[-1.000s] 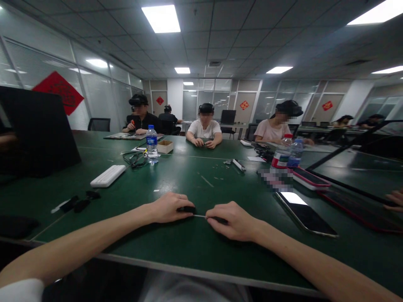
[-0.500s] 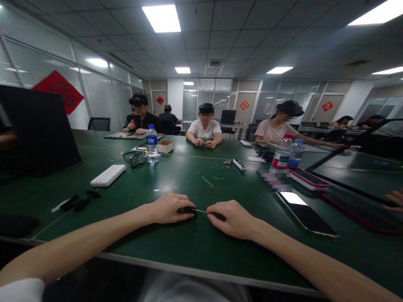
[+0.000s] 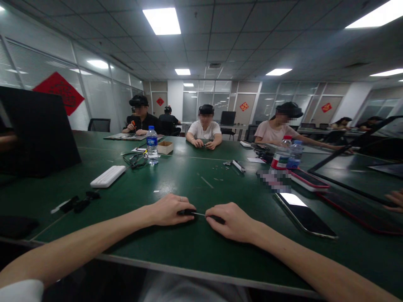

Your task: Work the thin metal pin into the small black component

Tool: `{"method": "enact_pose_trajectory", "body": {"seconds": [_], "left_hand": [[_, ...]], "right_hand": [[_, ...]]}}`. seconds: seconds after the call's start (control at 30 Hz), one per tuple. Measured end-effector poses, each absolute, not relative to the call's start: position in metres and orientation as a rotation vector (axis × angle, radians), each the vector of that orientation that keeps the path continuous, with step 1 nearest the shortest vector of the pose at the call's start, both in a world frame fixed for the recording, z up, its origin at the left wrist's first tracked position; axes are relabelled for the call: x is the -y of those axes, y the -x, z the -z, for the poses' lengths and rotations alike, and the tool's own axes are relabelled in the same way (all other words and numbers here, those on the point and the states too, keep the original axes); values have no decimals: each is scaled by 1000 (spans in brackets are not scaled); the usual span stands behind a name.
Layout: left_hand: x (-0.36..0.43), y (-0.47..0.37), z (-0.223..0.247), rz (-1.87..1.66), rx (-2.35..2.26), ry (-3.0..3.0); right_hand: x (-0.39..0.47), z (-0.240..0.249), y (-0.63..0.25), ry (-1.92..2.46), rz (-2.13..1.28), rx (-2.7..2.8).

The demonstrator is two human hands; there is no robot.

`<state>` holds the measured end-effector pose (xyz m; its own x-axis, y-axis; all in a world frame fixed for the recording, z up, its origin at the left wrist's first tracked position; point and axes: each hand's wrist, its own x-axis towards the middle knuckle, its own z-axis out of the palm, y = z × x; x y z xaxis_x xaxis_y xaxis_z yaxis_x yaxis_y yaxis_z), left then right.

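Both hands are low at the tabletop [image 3: 176, 247], apart from each other, fingers curled inward. The left forearm slants in from 8 o'clock, the right from 4 o'clock. The left hand [image 3: 171, 209] is clamped on a small black piece [image 3: 188, 212]; the right hand [image 3: 231, 221] is closed around the dark handle of a tool [image 3: 200, 214]. Its thin metal shaft bridges the gap, pointing to 9 o'clock, its tip at the black piece; whether they touch is unclear.

Taking the gap as the dial's centre, a clear blue-capped bottle [image 3: 152, 144] stands upright at 11 o'clock, near a small open box [image 3: 165, 147] whose contents are hidden. At 2 o'clock stand a red-capped bottle [image 3: 281, 156] and another bottle [image 3: 295, 155], side by side. A phone [image 3: 307, 216] lies at 3 o'clock.
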<state>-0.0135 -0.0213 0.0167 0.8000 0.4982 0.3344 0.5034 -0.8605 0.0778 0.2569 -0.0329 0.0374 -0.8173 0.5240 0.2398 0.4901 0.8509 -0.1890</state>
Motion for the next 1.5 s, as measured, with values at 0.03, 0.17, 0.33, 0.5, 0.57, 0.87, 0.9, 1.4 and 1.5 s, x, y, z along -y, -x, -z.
{"method": "enact_pose_trajectory", "body": {"seconds": [0.03,0.17,0.33,0.5,0.57,0.87,0.9,1.4,1.5], "left_hand": [[21,14,-17,545,817,2966],[22,14,-17,539,808,2965],[23,14,-19,531,774,2985],[26,16,-23,549,661,3063],[26,16,-23,551,632,3091],[26,15,-20,551,677,3136],[26,15,-20,551,686,3132],[28,13,-20,555,757,3110],[27,13,-20,542,766,3117]], "right_hand": [[33,-37,-257,768,-172,2747],[33,-37,-257,758,-181,2745],[32,-37,-258,702,-177,2733],[32,-36,-260,586,-164,2717],[34,-37,-260,534,-166,2709],[39,-37,-256,474,-131,2705],[39,-37,-257,496,-124,2699],[37,-36,-257,600,-100,2676],[37,-36,-257,605,-106,2679]]}}
